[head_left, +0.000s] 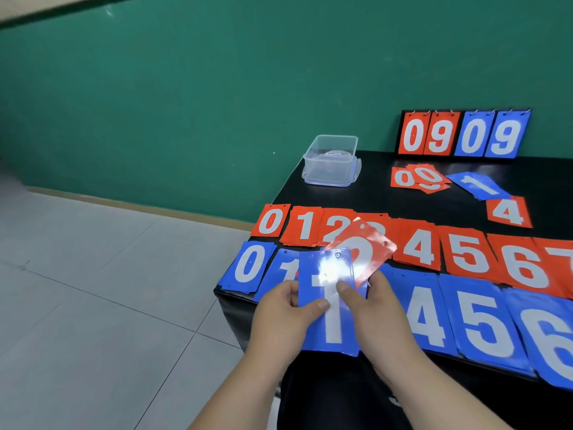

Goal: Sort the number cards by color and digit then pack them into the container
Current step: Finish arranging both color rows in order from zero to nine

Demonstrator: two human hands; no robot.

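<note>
The blue 1 card (330,324) is pinched at its left edge by the left hand (285,308), over the table's (372,193) near left corner. The container (328,175) is set at the far left corner. A red 2 card (362,249) is tilted behind the blue one, which is also pinched by the right hand (372,311).

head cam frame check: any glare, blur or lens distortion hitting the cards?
Head view: a white glare patch washes out the top of the blue 1 card pinched by the left hand and right hand; the red card behind it is glossy and smeared; the clear container reads sharp; wide-angle stretch enlarges the blue 6 card at the right edge.
</note>
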